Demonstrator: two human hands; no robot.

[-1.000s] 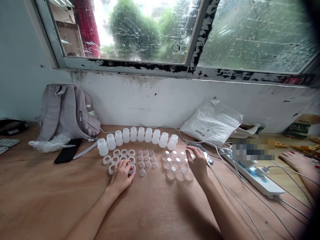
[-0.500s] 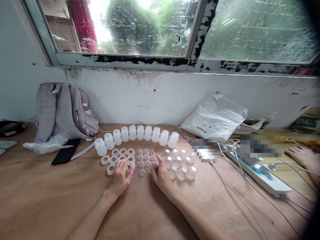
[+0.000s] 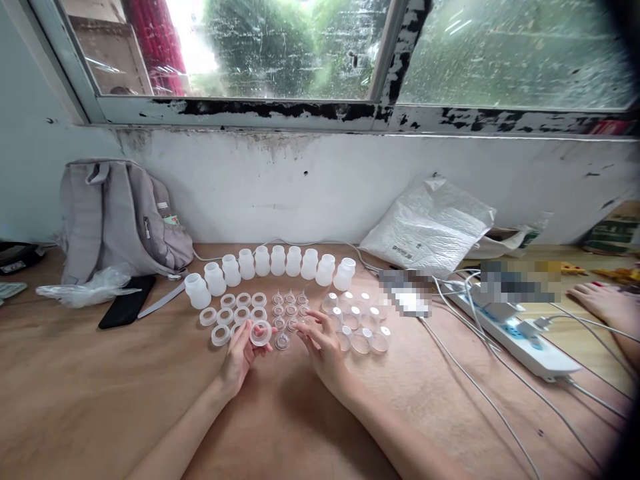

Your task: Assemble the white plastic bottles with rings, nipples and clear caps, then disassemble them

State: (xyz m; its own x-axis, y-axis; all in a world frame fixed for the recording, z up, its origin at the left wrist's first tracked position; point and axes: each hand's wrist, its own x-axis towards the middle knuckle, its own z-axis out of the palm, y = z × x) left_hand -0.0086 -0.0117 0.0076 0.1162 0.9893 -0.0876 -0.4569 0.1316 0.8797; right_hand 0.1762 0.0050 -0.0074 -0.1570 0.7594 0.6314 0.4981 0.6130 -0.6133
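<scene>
My left hand [image 3: 240, 353] holds a white plastic ring [image 3: 261, 333] by its fingertips, lifted just off the wooden table [image 3: 100, 400]. My right hand [image 3: 323, 347] hovers beside it over the small clear nipples [image 3: 290, 310], thumb and forefinger pinched on something I cannot make out. More white rings [image 3: 233, 310] lie left of the nipples. Clear round caps [image 3: 360, 320] lie to the right. A curved row of small white bottles [image 3: 270, 263] stands behind them all.
A grey backpack [image 3: 120, 220], a plastic bag and a black phone [image 3: 125, 303] sit at the left. A white package [image 3: 430, 227], a power strip [image 3: 525, 343] with cables and another person's foot [image 3: 607, 307] are at the right. A wall and window stand behind.
My right hand moved left from the phone and caps to the nipples. My left hand picked a ring up off the table. The view dropped slightly.
</scene>
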